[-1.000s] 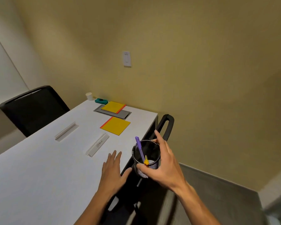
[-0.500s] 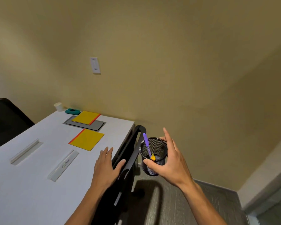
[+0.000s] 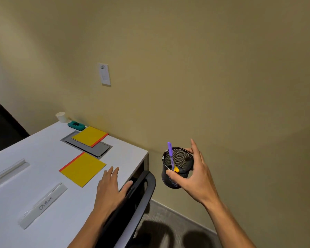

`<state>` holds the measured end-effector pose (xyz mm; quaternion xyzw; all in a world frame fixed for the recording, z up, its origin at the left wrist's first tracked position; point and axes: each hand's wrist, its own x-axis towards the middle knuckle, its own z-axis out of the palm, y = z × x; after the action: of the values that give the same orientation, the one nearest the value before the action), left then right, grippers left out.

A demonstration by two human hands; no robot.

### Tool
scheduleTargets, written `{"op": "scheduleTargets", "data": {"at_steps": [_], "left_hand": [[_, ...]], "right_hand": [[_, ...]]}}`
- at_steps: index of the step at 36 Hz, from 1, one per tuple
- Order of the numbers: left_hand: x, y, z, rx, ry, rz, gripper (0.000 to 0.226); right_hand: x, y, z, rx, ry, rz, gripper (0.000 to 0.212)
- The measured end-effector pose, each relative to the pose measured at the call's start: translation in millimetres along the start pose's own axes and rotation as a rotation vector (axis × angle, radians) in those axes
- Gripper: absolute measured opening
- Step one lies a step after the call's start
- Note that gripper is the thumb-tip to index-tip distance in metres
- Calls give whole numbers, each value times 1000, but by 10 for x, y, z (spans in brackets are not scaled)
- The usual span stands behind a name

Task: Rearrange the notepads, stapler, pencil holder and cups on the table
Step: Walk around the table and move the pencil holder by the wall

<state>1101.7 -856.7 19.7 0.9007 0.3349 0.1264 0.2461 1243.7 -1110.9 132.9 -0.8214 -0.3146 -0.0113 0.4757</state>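
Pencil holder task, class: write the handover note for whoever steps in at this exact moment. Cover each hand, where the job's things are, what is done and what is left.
Right hand: grip curled round the black mesh pencil holder, held in the air off the table's right edge, purple pen inside.
Left hand: flat on the table near that edge, holding nothing.
On the table: near yellow notepad; far yellow notepad lying on a grey panel; teal stapler and one white cup at the far end by the wall.
Done: holder picked up.
Left: set the holder down; whether the other items are in final places cannot be told.
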Motion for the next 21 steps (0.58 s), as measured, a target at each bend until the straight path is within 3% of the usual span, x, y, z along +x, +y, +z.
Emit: {"op": "scheduleTargets", "data": {"at_steps": [8, 21], "left_hand": [[427, 259, 293, 83, -1, -83, 90], [674, 952, 491, 126, 165, -294, 88]], "right_hand": [[767, 510, 31, 78, -109, -18, 117], [1899, 965, 10, 155, -422, -251, 113]]}}
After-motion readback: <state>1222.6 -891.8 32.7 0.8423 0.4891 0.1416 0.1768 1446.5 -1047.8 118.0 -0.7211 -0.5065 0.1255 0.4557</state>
